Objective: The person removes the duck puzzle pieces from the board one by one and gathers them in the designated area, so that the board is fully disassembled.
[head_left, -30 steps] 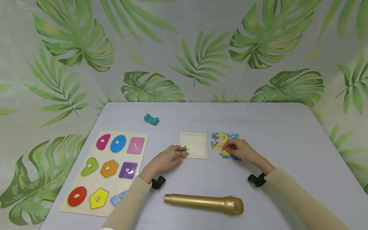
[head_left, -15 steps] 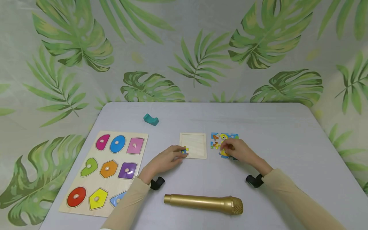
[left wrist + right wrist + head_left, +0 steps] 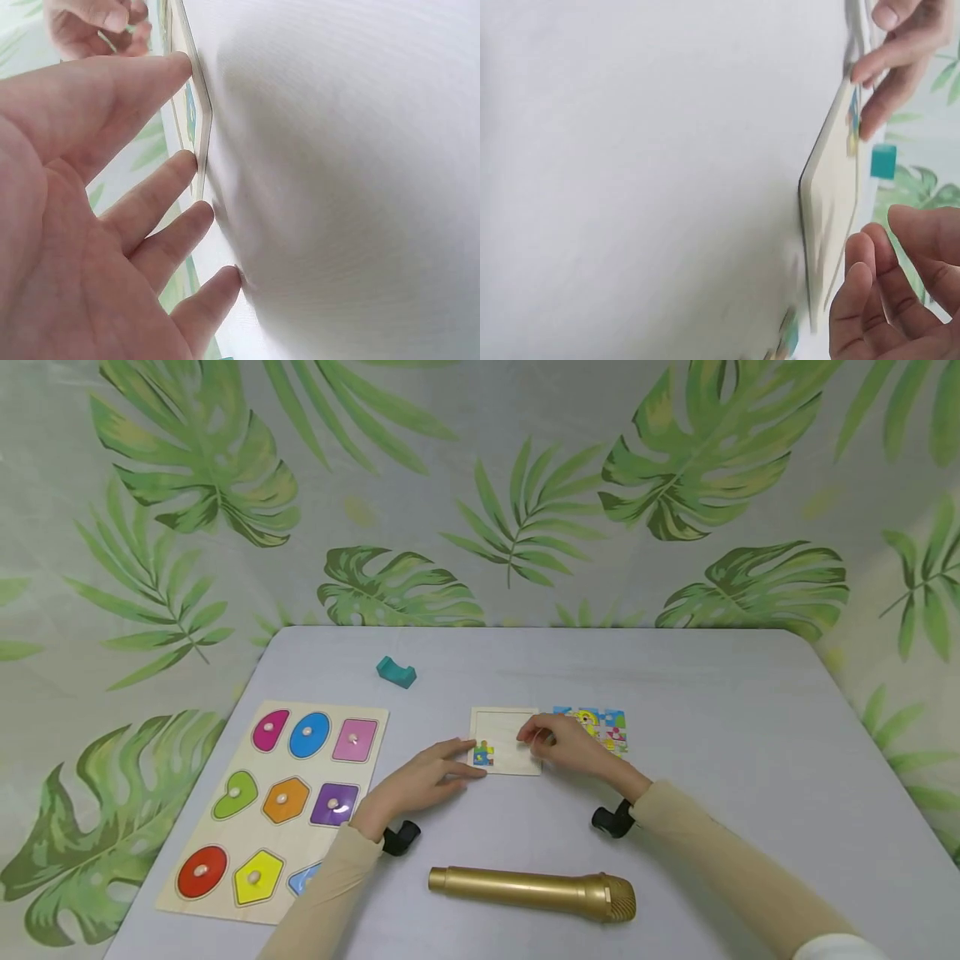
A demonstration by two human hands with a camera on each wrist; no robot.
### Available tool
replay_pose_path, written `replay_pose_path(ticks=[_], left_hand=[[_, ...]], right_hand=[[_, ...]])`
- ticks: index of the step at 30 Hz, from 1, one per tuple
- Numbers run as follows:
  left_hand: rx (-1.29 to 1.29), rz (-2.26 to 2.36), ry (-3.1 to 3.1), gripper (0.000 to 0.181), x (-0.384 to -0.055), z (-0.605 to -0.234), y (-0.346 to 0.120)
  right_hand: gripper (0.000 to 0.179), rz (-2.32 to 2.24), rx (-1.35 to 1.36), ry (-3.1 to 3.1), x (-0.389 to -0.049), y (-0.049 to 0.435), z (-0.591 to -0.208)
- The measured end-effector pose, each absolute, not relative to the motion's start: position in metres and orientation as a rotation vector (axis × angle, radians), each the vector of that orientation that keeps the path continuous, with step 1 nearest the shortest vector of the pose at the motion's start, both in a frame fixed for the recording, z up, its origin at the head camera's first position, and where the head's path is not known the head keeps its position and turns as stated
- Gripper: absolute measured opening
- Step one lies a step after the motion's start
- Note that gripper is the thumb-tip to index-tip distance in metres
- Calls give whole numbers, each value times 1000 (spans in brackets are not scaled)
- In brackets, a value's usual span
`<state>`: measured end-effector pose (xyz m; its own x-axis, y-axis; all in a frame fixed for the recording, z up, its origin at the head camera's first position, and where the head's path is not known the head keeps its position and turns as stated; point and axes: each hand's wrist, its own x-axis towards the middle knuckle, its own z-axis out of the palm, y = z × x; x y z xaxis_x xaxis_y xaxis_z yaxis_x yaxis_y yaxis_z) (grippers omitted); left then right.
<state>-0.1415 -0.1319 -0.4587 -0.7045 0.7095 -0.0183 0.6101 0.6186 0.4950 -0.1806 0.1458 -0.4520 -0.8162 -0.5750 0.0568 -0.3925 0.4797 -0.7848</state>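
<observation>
A small square wooden puzzle tray point(image 3: 512, 769) lies in the middle of the table. In its near left corner sits a blue and yellow jigsaw piece point(image 3: 483, 753). My left hand point(image 3: 422, 778) touches the tray's left side and near left corner with extended, spread fingers; the left wrist view has the fingertips point(image 3: 185, 161) at the tray's edge. Over the tray's right side hovers my right hand point(image 3: 564, 746), fingers loosely bent. Nothing shows between its fingertips in the right wrist view. Partly hidden behind that hand are several colourful jigsaw pieces point(image 3: 613, 721) with a yellow animal picture.
A wooden shape board point(image 3: 285, 860) with knobbed coloured shapes lies at the left, partly under the left forearm. Nearer the front is a gold microphone point(image 3: 525, 890). A teal block point(image 3: 396, 673) with a curved hollow stands toward the back.
My right hand has moved left from the group of jigsaw pieces to above the tray. My left fingers have drawn back and spread, uncovering the corner piece.
</observation>
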Motion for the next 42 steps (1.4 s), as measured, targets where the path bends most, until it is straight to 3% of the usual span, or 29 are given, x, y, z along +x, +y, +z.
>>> replay_pose_path(ticks=[15,27,42], left_hand=[[1074,725,2611,29,-142,-459,-134],[1081,735,2610,28,-142,-457,-133],[1053,754,2600,29,-142,-460,-133]], right_hand=[[23,-1207,-844,2435,-188,95,-457],[28,-1250,-796,2443,-187,89,-459],[18,-1252,-767,2494,-190,91,-460]])
